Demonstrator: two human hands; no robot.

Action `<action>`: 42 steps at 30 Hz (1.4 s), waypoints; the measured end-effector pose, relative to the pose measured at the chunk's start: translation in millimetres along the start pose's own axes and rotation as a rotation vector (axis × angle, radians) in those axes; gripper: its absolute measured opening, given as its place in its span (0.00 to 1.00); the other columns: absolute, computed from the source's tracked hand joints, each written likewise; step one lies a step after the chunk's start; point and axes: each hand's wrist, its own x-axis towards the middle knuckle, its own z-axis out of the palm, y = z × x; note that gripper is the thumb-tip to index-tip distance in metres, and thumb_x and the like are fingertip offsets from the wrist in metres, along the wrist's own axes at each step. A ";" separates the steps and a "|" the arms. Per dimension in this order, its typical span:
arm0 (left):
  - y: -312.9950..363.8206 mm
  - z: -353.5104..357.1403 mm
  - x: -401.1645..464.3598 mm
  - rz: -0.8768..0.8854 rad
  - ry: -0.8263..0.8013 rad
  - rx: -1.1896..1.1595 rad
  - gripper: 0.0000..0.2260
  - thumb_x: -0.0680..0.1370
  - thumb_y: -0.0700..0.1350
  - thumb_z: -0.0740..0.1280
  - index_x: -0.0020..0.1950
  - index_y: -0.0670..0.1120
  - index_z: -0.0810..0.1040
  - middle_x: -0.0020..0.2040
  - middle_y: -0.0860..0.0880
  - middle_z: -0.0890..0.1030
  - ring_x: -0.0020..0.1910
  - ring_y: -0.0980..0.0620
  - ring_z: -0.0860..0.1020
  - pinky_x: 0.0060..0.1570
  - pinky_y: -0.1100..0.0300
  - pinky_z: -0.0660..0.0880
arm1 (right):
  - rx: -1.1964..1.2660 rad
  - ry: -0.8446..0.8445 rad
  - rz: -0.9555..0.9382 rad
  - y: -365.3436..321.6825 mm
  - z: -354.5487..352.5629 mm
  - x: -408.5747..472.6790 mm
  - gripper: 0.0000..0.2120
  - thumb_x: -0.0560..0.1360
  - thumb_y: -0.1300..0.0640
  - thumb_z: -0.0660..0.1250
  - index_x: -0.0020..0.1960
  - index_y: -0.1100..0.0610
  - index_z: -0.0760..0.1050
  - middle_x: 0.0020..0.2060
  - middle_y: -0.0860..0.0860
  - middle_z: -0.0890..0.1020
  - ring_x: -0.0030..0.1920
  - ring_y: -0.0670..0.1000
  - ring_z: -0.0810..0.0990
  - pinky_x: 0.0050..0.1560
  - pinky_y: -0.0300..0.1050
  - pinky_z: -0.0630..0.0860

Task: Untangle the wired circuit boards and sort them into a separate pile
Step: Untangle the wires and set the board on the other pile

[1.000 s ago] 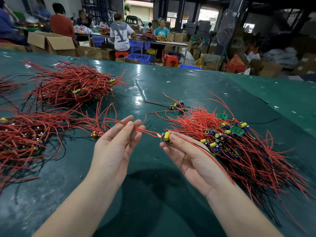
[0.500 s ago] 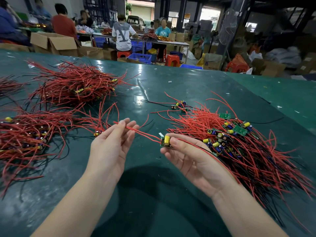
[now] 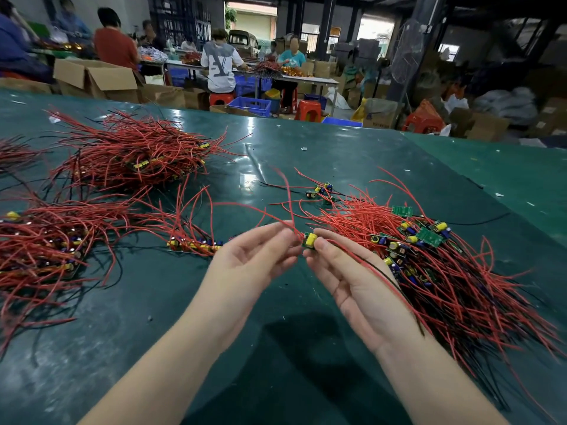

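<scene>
Both forearms are raised over the near middle of the green table point(image 3: 306, 154), palms turned up and inward, hands nearly meeting.

Right hand point(image 3: 362, 289): a small circuit board point(image 3: 310, 240) with a yellow part is pinched at the fingertips, thumb on top, remaining fingers loosely extended below. Black and red leads are draped back across the palm toward the wrist.

Left hand point(image 3: 245, 262): fingers lightly curled, tips just beside the board; a red wire point(image 3: 260, 211) running up and left from the board is held at the fingertips. Exact contact is blurred.

The board is held above the table, between the piles. Tangled pile point(image 3: 445, 265) of boards and red wires is at right, just beside the right hand. A row of boards point(image 3: 193, 245) lies left of the left hand, with a larger wired pile point(image 3: 46, 250) at far left and another heap point(image 3: 132, 157) farther back on the left. A few loose boards point(image 3: 320, 190) lie beyond the hands.
</scene>
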 end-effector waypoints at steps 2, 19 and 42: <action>-2.8 -0.8 -1.8 -0.022 -0.031 0.001 0.22 0.64 0.45 0.73 0.57 0.41 0.78 0.48 0.43 0.85 0.49 0.51 0.83 0.52 0.62 0.79 | -0.018 0.002 -0.017 1.7 1.2 -1.2 0.10 0.63 0.64 0.72 0.44 0.61 0.85 0.42 0.58 0.86 0.42 0.50 0.85 0.43 0.36 0.79; -1.3 -3.9 -1.9 -0.053 0.044 -0.056 0.16 0.62 0.39 0.73 0.49 0.39 0.80 0.41 0.44 0.85 0.40 0.54 0.83 0.41 0.67 0.79 | -0.563 0.037 -0.368 3.3 -2.2 -2.3 0.05 0.72 0.66 0.71 0.45 0.58 0.84 0.40 0.51 0.86 0.43 0.50 0.86 0.46 0.43 0.81; 0.0 -5.3 -4.4 0.009 0.013 0.096 0.11 0.57 0.44 0.75 0.39 0.46 0.86 0.39 0.45 0.85 0.38 0.53 0.82 0.43 0.64 0.80 | -0.039 0.004 0.110 -6.0 -6.2 4.3 0.10 0.62 0.59 0.73 0.41 0.62 0.85 0.44 0.59 0.86 0.44 0.53 0.86 0.41 0.41 0.81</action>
